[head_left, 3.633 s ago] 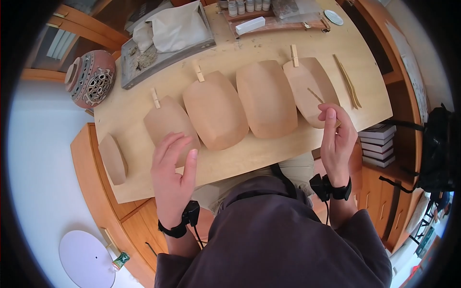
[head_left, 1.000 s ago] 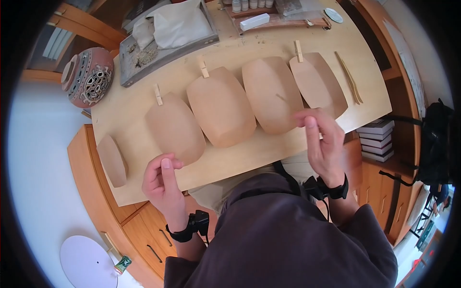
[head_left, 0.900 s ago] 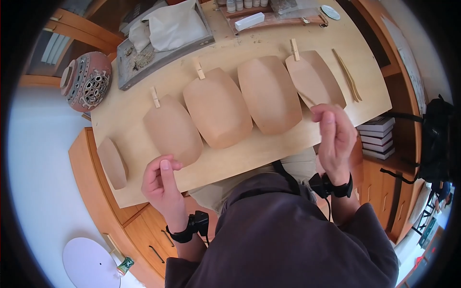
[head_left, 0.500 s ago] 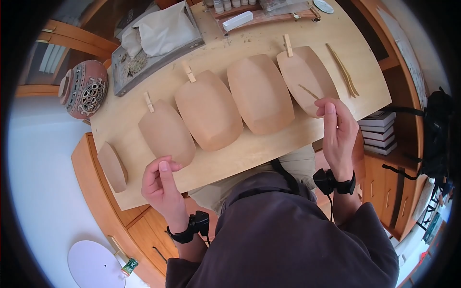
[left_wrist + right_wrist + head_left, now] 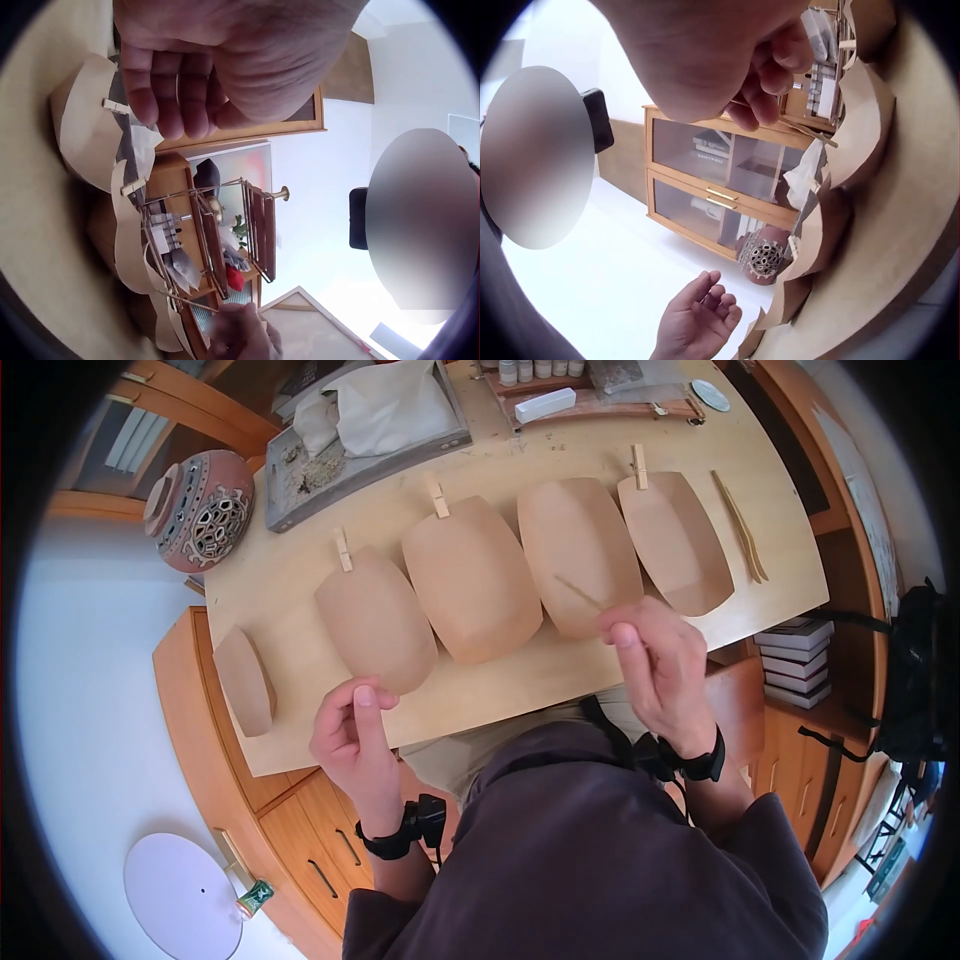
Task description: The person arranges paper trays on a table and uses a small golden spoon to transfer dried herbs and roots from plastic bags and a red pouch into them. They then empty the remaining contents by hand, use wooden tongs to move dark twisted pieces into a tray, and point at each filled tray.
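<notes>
My right hand [image 5: 660,665] pinches a thin brown twig [image 5: 580,593] between thumb and fingers. The twig points out to the left, above a brown paper tray [image 5: 575,525] with no clothespin. In the right wrist view, the same twig [image 5: 810,131] sticks out past the curled fingers. My left hand [image 5: 358,730] is raised by the table's front edge, its fingers loosely bent and nothing visible in them. Nearest to it lies the leftmost clipped paper tray [image 5: 375,620]. Two more trays, one in the middle [image 5: 470,575] and one at the right [image 5: 680,540], each carry a clothespin too.
A folded paper piece [image 5: 243,680] stands at the table's left end. Brass tweezers [image 5: 740,525] lie on the right. Behind are a grey tray [image 5: 420,448] with cloth, a white box [image 5: 545,405], small jars [image 5: 525,372] and a patterned pot [image 5: 205,510].
My right hand has swung the twig right, then back left over the unclipped tray. My left hand, earlier with straighter fingers over the left tray, has drawn back and curled loosely.
</notes>
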`<move>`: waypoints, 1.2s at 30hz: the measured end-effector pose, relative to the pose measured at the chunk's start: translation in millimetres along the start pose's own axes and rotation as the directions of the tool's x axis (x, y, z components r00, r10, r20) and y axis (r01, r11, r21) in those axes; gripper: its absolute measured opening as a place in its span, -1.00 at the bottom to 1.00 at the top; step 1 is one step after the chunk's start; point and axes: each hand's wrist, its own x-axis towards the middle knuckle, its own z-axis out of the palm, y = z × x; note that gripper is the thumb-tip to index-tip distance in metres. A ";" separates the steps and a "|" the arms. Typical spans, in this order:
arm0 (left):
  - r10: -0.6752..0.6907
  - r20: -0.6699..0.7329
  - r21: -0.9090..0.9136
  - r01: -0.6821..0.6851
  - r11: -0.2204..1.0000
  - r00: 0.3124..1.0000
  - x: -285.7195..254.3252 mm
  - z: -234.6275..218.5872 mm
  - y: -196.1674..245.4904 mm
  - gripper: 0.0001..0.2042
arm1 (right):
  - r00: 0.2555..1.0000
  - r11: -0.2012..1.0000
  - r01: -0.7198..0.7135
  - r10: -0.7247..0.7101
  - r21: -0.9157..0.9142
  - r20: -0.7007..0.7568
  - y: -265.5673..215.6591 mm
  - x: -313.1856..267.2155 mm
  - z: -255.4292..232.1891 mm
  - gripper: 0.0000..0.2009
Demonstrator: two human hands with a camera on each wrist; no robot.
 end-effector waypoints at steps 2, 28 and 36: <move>-0.004 0.007 -0.014 0.005 1.000 1.000 0.2 -1.5 -2.3 -0.82 | 0.996 0.992 0.086 -0.087 0.087 0.013 -10.3 6.2 13.1 -0.91; -0.079 -0.060 -0.081 0.074 0.994 0.995 -5.8 -38.1 -22.7 -0.83 | 0.897 0.935 0.334 -0.354 0.119 0.265 -71.2 33.0 108.6 -0.90; -0.020 -0.111 -0.035 0.017 0.999 0.994 -4.1 -44.3 -32.1 -0.86 | 0.890 0.938 0.330 -0.347 0.109 0.296 -70.8 32.6 113.7 -0.90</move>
